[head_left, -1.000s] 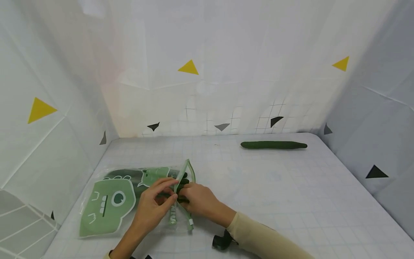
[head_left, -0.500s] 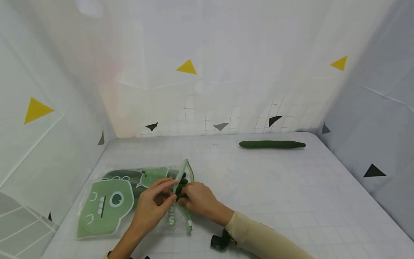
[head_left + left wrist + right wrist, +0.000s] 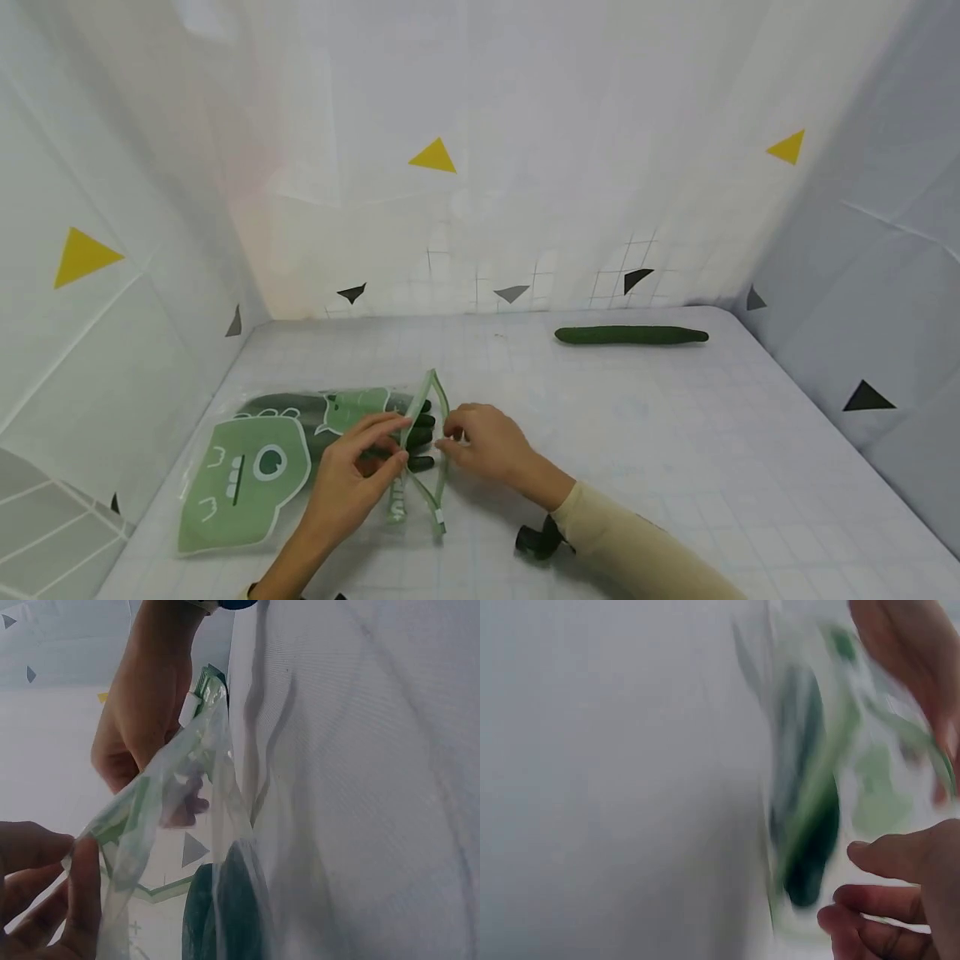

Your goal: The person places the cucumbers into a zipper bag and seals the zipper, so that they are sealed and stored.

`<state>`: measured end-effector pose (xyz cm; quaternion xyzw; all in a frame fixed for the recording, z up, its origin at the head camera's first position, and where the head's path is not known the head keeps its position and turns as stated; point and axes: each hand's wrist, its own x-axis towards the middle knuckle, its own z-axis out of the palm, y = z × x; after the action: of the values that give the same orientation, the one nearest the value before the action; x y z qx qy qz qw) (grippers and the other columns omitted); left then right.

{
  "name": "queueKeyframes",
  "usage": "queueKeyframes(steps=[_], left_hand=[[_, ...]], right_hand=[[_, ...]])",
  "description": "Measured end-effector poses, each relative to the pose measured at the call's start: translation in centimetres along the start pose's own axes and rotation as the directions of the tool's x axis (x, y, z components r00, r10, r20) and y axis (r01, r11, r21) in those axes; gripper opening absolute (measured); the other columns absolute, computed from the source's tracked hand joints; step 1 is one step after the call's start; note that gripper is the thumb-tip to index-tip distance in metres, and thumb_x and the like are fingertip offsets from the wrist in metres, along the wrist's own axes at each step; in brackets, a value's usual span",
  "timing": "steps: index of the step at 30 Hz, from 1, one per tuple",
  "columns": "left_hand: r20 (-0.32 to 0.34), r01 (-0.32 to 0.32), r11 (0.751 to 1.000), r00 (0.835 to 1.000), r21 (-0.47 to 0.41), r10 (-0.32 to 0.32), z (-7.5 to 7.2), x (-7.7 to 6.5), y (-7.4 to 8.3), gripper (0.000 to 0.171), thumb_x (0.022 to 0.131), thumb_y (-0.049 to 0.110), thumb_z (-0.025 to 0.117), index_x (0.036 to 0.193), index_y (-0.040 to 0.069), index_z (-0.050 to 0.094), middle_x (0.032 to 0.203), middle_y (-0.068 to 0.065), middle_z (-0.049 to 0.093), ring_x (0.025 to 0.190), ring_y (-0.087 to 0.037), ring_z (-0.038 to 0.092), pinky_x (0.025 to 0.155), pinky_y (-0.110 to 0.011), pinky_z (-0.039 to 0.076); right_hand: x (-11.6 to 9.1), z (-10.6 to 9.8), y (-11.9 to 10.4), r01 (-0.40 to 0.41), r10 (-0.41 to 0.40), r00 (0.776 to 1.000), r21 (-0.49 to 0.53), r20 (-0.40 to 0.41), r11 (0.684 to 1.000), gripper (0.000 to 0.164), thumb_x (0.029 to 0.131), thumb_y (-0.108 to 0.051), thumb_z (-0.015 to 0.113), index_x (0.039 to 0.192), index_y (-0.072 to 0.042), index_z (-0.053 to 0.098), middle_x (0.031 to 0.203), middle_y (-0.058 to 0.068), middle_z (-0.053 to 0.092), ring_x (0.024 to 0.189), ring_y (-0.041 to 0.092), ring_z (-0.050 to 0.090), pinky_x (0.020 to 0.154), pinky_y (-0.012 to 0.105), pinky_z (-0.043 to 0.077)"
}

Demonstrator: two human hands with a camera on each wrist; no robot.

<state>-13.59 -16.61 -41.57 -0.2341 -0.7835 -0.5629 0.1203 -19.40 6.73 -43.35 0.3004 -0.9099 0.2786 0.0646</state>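
A clear zip bag (image 3: 247, 483) with green cartoon prints lies on the table, its green-edged mouth spread toward the right. Inside, several cucumbers (image 3: 421, 437) point their dark ends at the opening. My left hand (image 3: 356, 475) pinches the near lip of the bag between thumb and fingertips, as the left wrist view also shows. My right hand (image 3: 483, 442) is just outside the mouth, fingers loosely bent and holding nothing; its fingertips are close to the far lip. In the right wrist view a cucumber (image 3: 814, 847) shows blurred in the bag beside the right thumb.
Another cucumber (image 3: 632, 335) lies crosswise at the back right of the table (image 3: 675, 442). White sheets with yellow and black triangles wall in the back and both sides. A small black device (image 3: 538, 540) is under the right sleeve.
My right hand has come out of the bag's mouth and moved a little right, leaving the cucumber ends inside. The left hand keeps its pinch on the lip.
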Motion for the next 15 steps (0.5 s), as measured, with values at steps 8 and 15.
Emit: queueKeyframes(steps=[8,15], left_hand=[[-0.009,-0.004,1.0,1.0,0.001,0.004,-0.1,0.1,0.1,0.043,0.091,-0.004,0.079,0.129,0.014,0.073,0.132,-0.002,0.064,0.088,-0.019,0.069,0.062,-0.032,0.061],[-0.013,-0.005,1.0,1.0,0.009,0.005,-0.1,0.1,0.2,0.044,0.091,-0.005,0.078,0.129,0.015,0.073,0.132,-0.001,0.064,0.089,-0.019,0.069,0.062,-0.032,0.061]], right_hand=[[-1.1,-6.3,9.0,-0.185,0.183,0.981,-0.038,-0.061,0.982,0.018,0.097,-0.015,0.075,0.111,-0.004,0.077,0.107,0.007,0.074,0.097,0.027,0.068,0.081,0.043,0.057],[-3.1,-11.2,16.4,-0.335,0.327,0.941,-0.109,-0.087,0.936,0.038,0.102,-0.014,0.067,0.136,0.002,0.065,0.131,0.022,0.066,0.117,0.043,0.063,0.09,0.057,0.055]])
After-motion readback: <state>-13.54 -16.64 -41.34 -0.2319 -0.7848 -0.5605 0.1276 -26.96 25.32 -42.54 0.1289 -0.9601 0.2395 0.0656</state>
